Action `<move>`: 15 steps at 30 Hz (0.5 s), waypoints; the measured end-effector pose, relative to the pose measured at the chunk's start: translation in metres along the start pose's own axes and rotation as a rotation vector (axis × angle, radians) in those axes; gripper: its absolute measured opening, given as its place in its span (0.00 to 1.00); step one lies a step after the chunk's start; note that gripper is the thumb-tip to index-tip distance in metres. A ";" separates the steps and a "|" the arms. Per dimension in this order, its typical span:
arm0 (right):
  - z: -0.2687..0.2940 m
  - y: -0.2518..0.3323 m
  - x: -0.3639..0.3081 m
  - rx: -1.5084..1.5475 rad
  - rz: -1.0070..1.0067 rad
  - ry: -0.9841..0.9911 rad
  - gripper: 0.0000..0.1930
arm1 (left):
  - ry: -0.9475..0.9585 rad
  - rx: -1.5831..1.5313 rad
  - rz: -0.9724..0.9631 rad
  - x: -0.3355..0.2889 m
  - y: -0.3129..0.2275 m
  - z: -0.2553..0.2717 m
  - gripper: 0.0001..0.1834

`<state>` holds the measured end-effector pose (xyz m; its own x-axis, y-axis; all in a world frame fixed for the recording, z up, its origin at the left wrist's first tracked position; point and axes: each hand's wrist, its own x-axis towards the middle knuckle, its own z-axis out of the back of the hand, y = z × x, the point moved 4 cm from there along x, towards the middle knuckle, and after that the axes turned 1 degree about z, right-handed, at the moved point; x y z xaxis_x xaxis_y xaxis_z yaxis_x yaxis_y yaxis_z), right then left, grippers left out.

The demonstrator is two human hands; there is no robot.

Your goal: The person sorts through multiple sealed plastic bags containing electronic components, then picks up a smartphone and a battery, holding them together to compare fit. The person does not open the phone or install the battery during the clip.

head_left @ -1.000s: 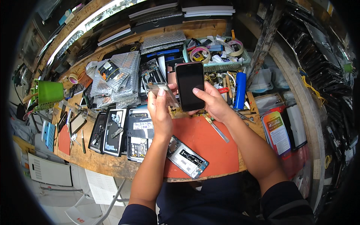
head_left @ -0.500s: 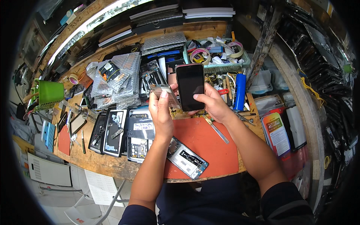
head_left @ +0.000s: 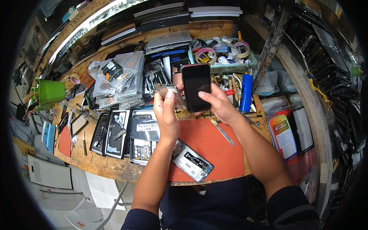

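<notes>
Black glass fronts the pink-rimmed phone (head_left: 196,82), centre of the clock used here; it is held raised over the wooden surface (head_left: 111,168), near the far edge of the orange mat (head_left: 226,163). The right hand (head_left: 223,106), at four o'clock, has a narrow grip on it, thumb resting on the dark screen. The left hand (head_left: 166,115), at eight, pinches a thin flat panel (head_left: 179,100) just beside it; whether the two touch I cannot tell. On the mat lie a coverless phone (head_left: 193,165) at six and a slim metal tool (head_left: 224,135) at five. A blue cylinder (head_left: 246,93) is at three, bubble-wrapped stacks (head_left: 105,89) at nine. The step in hand appears to be a handheld check of both pieces. The next move, I judge, calls for a steady right grip under any thumb pressure and a light left pinch, lest the panel bend.
</notes>
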<state>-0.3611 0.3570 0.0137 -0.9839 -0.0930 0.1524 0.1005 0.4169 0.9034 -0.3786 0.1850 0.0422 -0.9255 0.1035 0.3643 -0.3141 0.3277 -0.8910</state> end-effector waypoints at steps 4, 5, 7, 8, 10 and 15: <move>-0.005 0.001 -0.003 0.043 -0.013 -0.026 0.17 | -0.014 -0.005 0.000 -0.002 0.002 0.001 0.21; -0.005 0.001 -0.003 0.061 -0.004 -0.007 0.18 | -0.017 -0.005 -0.005 -0.001 0.000 0.000 0.21; -0.001 0.002 0.001 0.096 0.010 0.026 0.19 | -0.016 -0.009 -0.004 -0.001 -0.002 -0.002 0.21; 0.001 0.000 0.001 0.076 0.021 0.014 0.19 | -0.012 -0.014 0.001 -0.001 -0.003 -0.004 0.21; -0.001 0.000 0.001 0.102 0.013 0.005 0.19 | -0.016 -0.015 0.003 -0.001 -0.004 -0.003 0.21; -0.003 0.004 -0.001 0.114 0.000 0.003 0.20 | -0.011 -0.010 -0.005 -0.001 -0.005 -0.003 0.21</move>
<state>-0.3591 0.3557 0.0182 -0.9835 -0.0955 0.1540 0.0832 0.5170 0.8519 -0.3756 0.1861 0.0473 -0.9264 0.0915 0.3653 -0.3163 0.3372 -0.8867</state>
